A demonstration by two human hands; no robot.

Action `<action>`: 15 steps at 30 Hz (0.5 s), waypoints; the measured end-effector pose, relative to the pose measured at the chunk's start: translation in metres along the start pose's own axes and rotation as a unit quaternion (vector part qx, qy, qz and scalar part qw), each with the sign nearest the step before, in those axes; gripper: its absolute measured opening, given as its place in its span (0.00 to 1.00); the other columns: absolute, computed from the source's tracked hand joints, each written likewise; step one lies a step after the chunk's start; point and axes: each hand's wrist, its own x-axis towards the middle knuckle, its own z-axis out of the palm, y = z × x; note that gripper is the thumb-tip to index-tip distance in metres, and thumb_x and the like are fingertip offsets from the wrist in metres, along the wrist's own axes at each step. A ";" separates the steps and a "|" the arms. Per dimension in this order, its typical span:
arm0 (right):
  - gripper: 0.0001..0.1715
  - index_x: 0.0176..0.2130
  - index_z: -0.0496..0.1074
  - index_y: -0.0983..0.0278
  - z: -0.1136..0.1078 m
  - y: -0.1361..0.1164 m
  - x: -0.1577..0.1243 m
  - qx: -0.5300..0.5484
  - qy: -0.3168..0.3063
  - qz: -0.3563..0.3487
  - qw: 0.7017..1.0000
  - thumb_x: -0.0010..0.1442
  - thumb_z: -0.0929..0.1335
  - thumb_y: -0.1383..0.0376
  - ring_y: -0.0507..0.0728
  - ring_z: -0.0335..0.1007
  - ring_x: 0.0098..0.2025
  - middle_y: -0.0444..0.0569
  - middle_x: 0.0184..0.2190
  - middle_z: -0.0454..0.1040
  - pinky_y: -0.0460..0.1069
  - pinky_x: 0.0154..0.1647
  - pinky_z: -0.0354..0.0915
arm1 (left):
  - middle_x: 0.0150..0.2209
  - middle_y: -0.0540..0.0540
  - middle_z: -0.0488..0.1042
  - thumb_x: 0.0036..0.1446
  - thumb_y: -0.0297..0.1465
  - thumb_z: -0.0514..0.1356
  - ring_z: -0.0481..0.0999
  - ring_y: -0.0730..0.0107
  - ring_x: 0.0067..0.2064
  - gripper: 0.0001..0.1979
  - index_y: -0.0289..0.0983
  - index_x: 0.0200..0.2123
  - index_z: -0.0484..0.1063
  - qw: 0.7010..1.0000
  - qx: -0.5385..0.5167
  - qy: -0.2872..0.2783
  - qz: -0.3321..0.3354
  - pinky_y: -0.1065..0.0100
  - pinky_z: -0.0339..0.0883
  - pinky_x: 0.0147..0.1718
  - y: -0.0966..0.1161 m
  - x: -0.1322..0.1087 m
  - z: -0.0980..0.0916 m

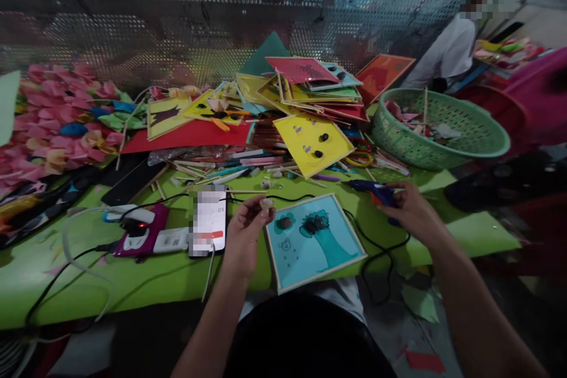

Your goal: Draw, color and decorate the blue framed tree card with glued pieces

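Observation:
Between the fingertips of my left hand (245, 230) is a small pale pebble (266, 204), held above the left edge of a blue picture card (305, 271). The card has a light wooden border, a drawn tree, a small drawn face and dark stones (315, 224) on it. It lies at the table's near edge. My right hand (410, 209) is closed around the handle of a blue glue gun (384, 196), whose nozzle points left, just beyond the card's far right corner. A black cord trails from the gun.
A phone (207, 221) and a purple power strip (138, 236) with cables sit left. Behind are sticks and pens, a yellow card (312, 143) and a stack of cards (305, 94). A green basket (443, 150) stands right; pink paper flowers (57, 124) are heaped left. Another person's sleeve (449, 50) shows at back right.

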 end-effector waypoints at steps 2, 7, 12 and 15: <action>0.38 0.47 0.66 0.60 0.001 -0.001 -0.001 0.065 0.022 0.009 0.998 0.40 0.79 0.53 0.58 0.69 0.27 0.42 0.28 0.73 0.49 0.24 0.62 | 0.40 0.46 0.82 0.46 0.37 0.78 0.82 0.68 0.40 0.21 0.38 0.43 0.81 1.000 0.009 -0.009 -0.005 0.67 0.76 0.44 -0.003 -0.002 -0.002; 0.43 0.43 0.61 0.58 -0.010 -0.017 -0.021 0.207 0.172 -0.016 0.963 0.31 0.82 0.60 0.53 0.67 0.36 0.41 0.37 0.68 0.46 0.34 0.65 | 0.40 0.47 0.82 0.47 0.37 0.77 0.82 0.70 0.40 0.19 0.39 0.43 0.81 1.000 0.011 -0.023 -0.006 0.66 0.75 0.46 -0.006 -0.001 -0.003; 0.32 0.39 0.73 0.64 -0.011 -0.039 -0.042 0.317 0.058 0.049 0.945 0.37 0.80 0.54 0.52 0.63 0.24 0.45 0.27 0.68 0.47 0.21 0.59 | 0.39 0.47 0.82 0.46 0.37 0.78 0.81 0.71 0.39 0.20 0.39 0.43 0.81 1.000 -0.004 -0.025 -0.014 0.67 0.75 0.46 -0.008 -0.003 0.000; 0.25 0.34 0.77 0.64 -0.006 -0.054 -0.049 0.352 0.006 0.060 0.934 0.36 0.80 0.57 0.53 0.63 0.23 0.46 0.24 0.70 0.46 0.19 0.59 | 0.39 0.47 0.82 0.44 0.36 0.79 0.82 0.70 0.40 0.22 0.39 0.43 0.82 0.999 -0.022 -0.026 -0.023 0.66 0.75 0.48 -0.008 -0.007 0.002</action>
